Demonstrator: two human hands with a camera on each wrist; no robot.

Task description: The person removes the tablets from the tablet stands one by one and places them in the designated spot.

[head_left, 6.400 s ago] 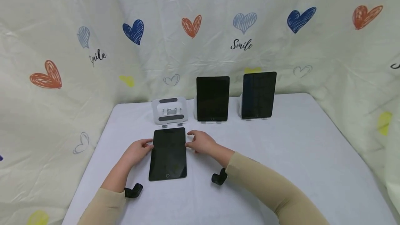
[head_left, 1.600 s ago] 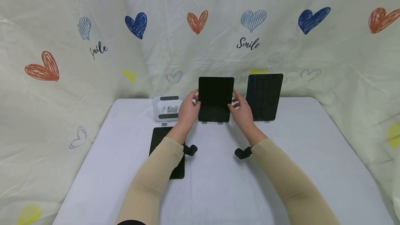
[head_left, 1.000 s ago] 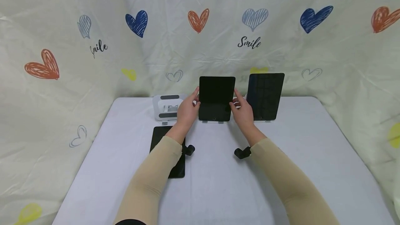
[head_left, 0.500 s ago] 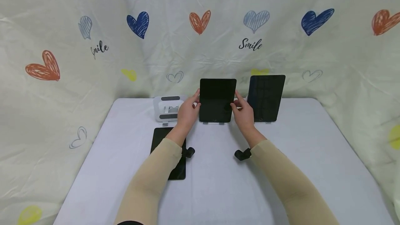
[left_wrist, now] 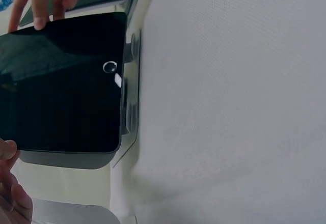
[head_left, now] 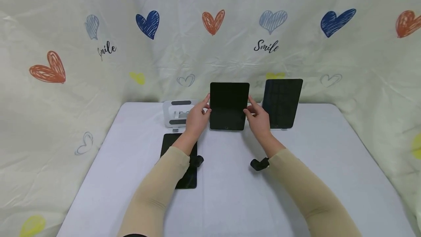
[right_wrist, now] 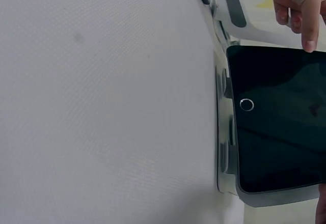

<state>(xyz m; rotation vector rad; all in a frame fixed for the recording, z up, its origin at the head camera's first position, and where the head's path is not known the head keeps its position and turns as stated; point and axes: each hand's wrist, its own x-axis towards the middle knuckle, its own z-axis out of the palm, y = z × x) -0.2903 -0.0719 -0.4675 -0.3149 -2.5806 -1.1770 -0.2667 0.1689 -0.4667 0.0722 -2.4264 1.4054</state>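
Observation:
In the head view a black tablet [head_left: 229, 106] with a round home button stands upright at the back middle of the table. My left hand [head_left: 196, 118] pinches its left edge between thumb and fingers. On the opposite edge my right hand [head_left: 258, 120] grips it the same way. Both wrist views show the tablet's lower edge right at the clips of a tablet stand [left_wrist: 133, 71], whose body is mostly hidden behind the screen. The right wrist view shows the stand's grey rim [right_wrist: 277, 198] along one side of the tablet.
Left of the hands stands a white tablet stand [head_left: 166, 114] with dark pads and no tablet on it. Below it a second tablet [head_left: 169, 142] lies flat, partly covered by the left forearm. Another tablet [head_left: 282, 103] stands upright at the right. A heart-printed cloth hangs behind the table [head_left: 329, 149].
Both hands have gone from the flat tablet at the left to the upright middle one and gripped its sides. Its lower edge now covers the stand clips that showed below it half a second ago.

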